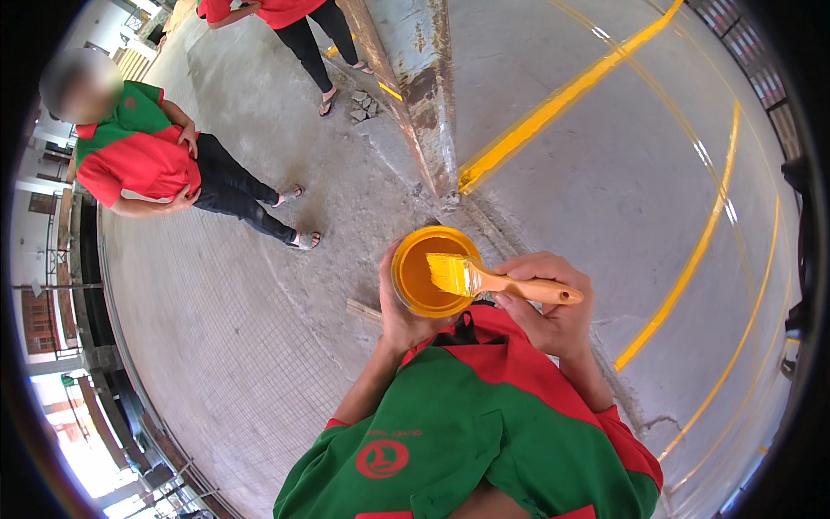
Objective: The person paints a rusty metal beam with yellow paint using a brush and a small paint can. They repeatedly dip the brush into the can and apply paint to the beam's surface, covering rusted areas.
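Note:
A round tub of yellow paint (399, 282) sits in front of my chest, its rim smeared yellow. My left hand (399, 316) is wrapped round the tub's left side and underside. In my right hand (553, 303) is a paintbrush (523, 287) with an orange wooden handle, gripped near its ferrule between thumb and fingers. The brush lies nearly level across the tub's right rim. Its bristles, coated in yellow paint, are over the tub's opening. Whether they touch the paint inside I cannot tell.
Ahead stands a rusty metal column (432, 112) with broken rubble (363, 105) beside its base. Yellow painted lines (553, 108) cross the grey floor on the right. A person in red and green (143, 164) stands at left, another person (303, 35) farther off.

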{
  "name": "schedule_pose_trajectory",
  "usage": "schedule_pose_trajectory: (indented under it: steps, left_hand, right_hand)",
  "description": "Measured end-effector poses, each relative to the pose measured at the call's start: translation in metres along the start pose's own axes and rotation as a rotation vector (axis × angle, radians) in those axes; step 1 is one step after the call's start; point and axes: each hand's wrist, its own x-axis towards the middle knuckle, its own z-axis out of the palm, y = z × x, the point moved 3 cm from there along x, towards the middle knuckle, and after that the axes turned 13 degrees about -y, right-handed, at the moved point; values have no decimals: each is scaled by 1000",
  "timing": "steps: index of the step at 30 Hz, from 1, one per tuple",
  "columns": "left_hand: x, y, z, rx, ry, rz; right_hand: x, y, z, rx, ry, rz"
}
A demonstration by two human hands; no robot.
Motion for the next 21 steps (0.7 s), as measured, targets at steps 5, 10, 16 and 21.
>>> schedule_pose_trajectory:
  steps: [5,10,16,21]
  left_hand:
    - [2,4,5,-82,-19,-2]
    - [9,2,6,-67,-45,-37]
    - [18,-16,7,-69,-88,-92]
    - [52,-47,8,-73,-209,-1]
  right_hand:
    - [0,0,-2,-70,-26,-49]
    - [1,1,-11,-80,23,-82]
    - [17,4,-22,-155,40,-134]
    - [23,25,-41,-234,197,-125]
